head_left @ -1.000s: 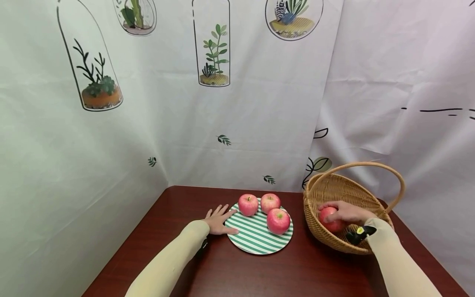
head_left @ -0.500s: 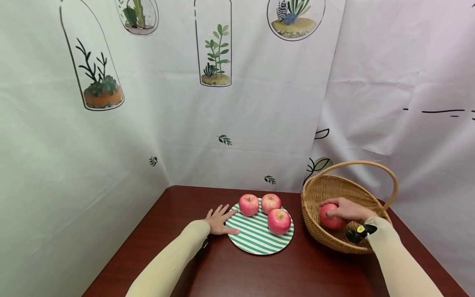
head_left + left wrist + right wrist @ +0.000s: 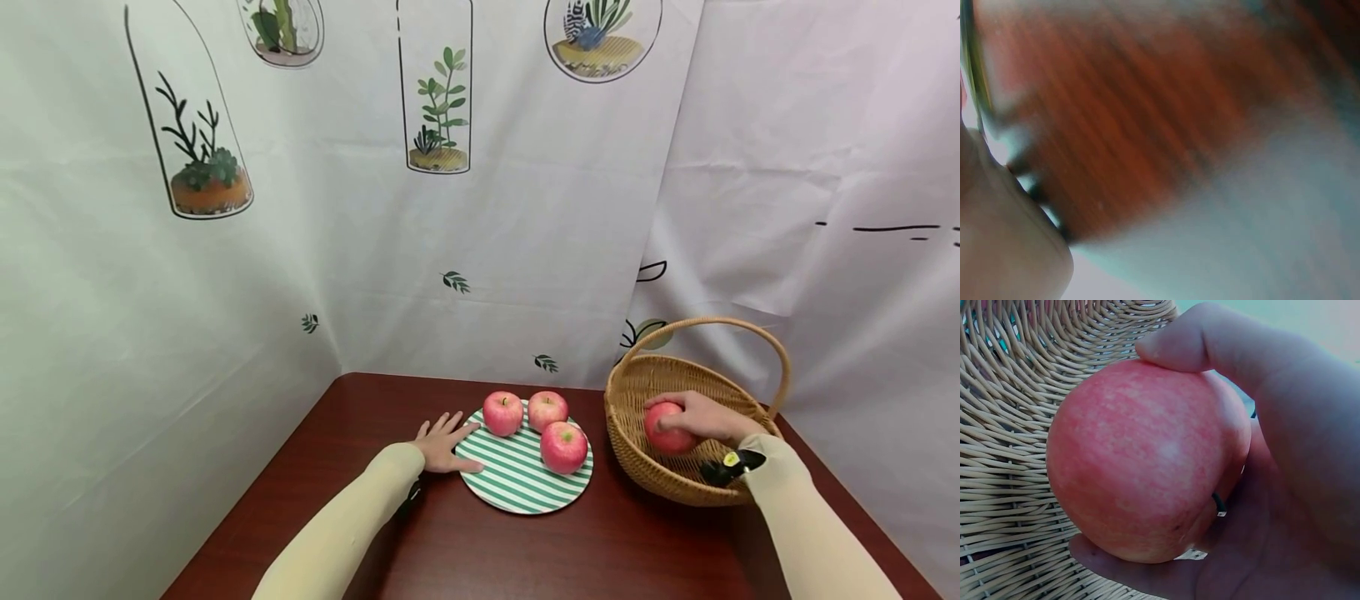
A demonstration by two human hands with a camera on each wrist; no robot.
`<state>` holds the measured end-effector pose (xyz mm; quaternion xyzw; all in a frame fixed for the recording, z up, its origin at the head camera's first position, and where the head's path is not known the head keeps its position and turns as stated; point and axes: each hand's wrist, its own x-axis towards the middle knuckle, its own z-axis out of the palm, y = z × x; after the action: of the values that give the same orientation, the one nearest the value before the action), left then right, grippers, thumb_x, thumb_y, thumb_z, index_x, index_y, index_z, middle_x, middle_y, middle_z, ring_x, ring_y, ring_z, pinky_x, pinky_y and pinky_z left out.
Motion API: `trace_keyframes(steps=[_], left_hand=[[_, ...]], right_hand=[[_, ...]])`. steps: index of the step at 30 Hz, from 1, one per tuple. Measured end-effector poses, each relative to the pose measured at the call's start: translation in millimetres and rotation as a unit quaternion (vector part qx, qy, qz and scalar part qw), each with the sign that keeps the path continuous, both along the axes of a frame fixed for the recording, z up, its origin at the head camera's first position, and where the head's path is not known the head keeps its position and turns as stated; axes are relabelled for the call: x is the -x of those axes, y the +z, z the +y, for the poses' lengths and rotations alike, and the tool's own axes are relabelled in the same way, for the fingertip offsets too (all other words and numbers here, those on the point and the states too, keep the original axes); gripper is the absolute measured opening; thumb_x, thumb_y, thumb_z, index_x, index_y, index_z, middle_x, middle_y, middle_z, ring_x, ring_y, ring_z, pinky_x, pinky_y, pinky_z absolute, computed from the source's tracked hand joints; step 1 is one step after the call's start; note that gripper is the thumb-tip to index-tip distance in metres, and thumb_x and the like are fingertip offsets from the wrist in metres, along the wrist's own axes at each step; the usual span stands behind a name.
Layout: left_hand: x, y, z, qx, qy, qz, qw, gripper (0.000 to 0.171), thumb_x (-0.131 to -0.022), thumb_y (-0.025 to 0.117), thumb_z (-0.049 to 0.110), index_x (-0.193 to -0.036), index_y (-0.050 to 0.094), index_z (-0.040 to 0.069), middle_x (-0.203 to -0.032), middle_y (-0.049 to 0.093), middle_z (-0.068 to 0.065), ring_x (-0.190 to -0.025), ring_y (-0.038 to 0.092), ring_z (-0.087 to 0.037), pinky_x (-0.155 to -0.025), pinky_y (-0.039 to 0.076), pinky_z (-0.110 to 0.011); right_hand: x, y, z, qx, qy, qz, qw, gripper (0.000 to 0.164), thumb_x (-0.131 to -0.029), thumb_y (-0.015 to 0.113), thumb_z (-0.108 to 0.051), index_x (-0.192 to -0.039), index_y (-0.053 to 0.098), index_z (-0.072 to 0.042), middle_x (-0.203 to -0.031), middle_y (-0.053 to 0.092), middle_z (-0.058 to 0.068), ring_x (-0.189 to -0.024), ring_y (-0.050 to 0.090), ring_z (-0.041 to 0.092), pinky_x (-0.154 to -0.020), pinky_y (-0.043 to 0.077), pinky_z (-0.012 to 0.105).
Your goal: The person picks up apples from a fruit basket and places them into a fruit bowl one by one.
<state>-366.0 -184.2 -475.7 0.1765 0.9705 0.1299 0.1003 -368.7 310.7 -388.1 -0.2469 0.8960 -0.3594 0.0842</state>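
Observation:
My right hand (image 3: 705,417) grips a red apple (image 3: 667,428) inside the wicker basket (image 3: 637,475) on the right. In the right wrist view the thumb lies over one side of that apple (image 3: 1147,456) and a finger curls under the other, with woven wicker behind. My left hand (image 3: 444,445) lies with spread fingers at the left rim of a round green-and-white striped plate (image 3: 510,487). Three more apples sit on the plate: one at the back left (image 3: 502,414), one at the back right (image 3: 547,412) and one at the right (image 3: 563,447). The left wrist view is blurred.
The basket's tall arched handle (image 3: 720,322) rises over its opening. Everything stands on a dark red-brown table (image 3: 480,550). A white cloth with printed plants (image 3: 525,250) hangs along the back and sides. A black wrist strap (image 3: 731,468) is on the right wrist.
The right hand and its apple have risen slightly within the basket. The basket has shifted a little to the left. The left hand, plate and other apples stay put.

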Motion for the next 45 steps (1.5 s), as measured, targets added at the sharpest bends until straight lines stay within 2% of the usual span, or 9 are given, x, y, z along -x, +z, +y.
trace_keyframes(steps=[7, 14, 22, 28, 34, 41, 45], left_hand=[[0.1, -0.2, 1.3, -0.005, 0.010, -0.010, 0.9999, 0.096, -0.081, 0.059, 0.079, -0.160, 0.027, 0.034, -0.170, 0.013, -0.007, -0.157, 0.006, -0.034, -0.121, 0.007, -0.063], [0.9, -1.8, 1.1, -0.008, 0.007, -0.007, 0.9999, 0.096, -0.081, 0.060, 0.078, -0.160, 0.028, 0.034, -0.170, 0.014, -0.008, -0.157, 0.007, -0.034, -0.120, 0.007, -0.063], [0.6, -2.8, -0.4, -0.010, 0.005, -0.010, 0.9999, 0.097, -0.081, 0.059, 0.080, -0.160, 0.028, 0.034, -0.170, 0.013, -0.007, -0.157, 0.006, -0.034, -0.121, 0.006, -0.063], [-0.5, -1.6, -1.0, -0.015, 0.001, -0.010, 0.9998, 0.100, -0.079, 0.057, 0.083, -0.160, 0.028, 0.032, -0.170, 0.013, -0.009, -0.157, 0.006, -0.035, -0.121, 0.005, -0.063], [-0.9, 1.6, -1.2, -0.025, -0.004, -0.013, 0.9996, 0.103, -0.079, 0.056, 0.084, -0.161, 0.027, 0.030, -0.169, 0.012, -0.012, -0.156, 0.005, -0.038, -0.120, 0.003, -0.065], [-1.7, 3.0, -0.4, -0.012, -0.006, -0.009, 0.9999, 0.098, -0.081, 0.058, 0.080, -0.161, 0.027, 0.032, -0.169, 0.013, -0.011, -0.156, 0.006, -0.037, -0.120, 0.005, -0.065], [-1.0, 1.4, -0.1, -0.007, -0.002, -0.007, 0.9999, 0.098, -0.081, 0.058, 0.080, -0.161, 0.027, 0.032, -0.169, 0.014, -0.009, -0.157, 0.007, -0.036, -0.120, 0.007, -0.064]], right_hand=[[-5.7, 9.2, -5.4, 0.027, -0.012, -0.029, 0.999, 0.057, -0.084, 0.065, -0.013, -0.137, 0.057, 0.004, -0.107, 0.068, 0.016, -0.085, 0.065, 0.021, -0.068, 0.056, 0.033], [-6.6, 20.0, -10.0, 0.011, -0.007, 0.002, 1.000, 0.055, -0.082, 0.067, -0.013, -0.134, 0.060, 0.002, -0.105, 0.070, 0.013, -0.084, 0.064, 0.018, -0.069, 0.055, 0.031], [-11.9, 32.8, -12.6, -0.004, 0.009, 0.015, 1.000, 0.053, -0.084, 0.068, -0.014, -0.134, 0.060, 0.003, -0.108, 0.069, 0.013, -0.087, 0.064, 0.016, -0.072, 0.055, 0.029], [-18.5, 44.6, -14.8, -0.006, 0.005, 0.015, 1.000, 0.050, -0.086, 0.069, -0.015, -0.134, 0.061, -0.003, -0.109, 0.069, 0.012, -0.090, 0.065, 0.017, -0.074, 0.055, 0.029], [-24.9, 54.4, -17.8, -0.010, 0.016, 0.026, 0.999, 0.051, -0.087, 0.071, -0.016, -0.134, 0.060, -0.001, -0.109, 0.069, 0.012, -0.091, 0.064, 0.015, -0.075, 0.055, 0.028], [-32.5, 65.6, -21.9, -0.036, 0.014, 0.059, 0.998, 0.049, -0.083, 0.073, -0.016, -0.130, 0.064, -0.007, -0.109, 0.070, 0.010, -0.090, 0.064, 0.016, -0.073, 0.055, 0.029], [-35.8, 72.5, -27.0, -0.038, 0.024, 0.057, 0.997, 0.049, -0.083, 0.074, -0.018, -0.130, 0.064, -0.007, -0.110, 0.069, 0.010, -0.090, 0.065, 0.016, -0.074, 0.055, 0.029]])
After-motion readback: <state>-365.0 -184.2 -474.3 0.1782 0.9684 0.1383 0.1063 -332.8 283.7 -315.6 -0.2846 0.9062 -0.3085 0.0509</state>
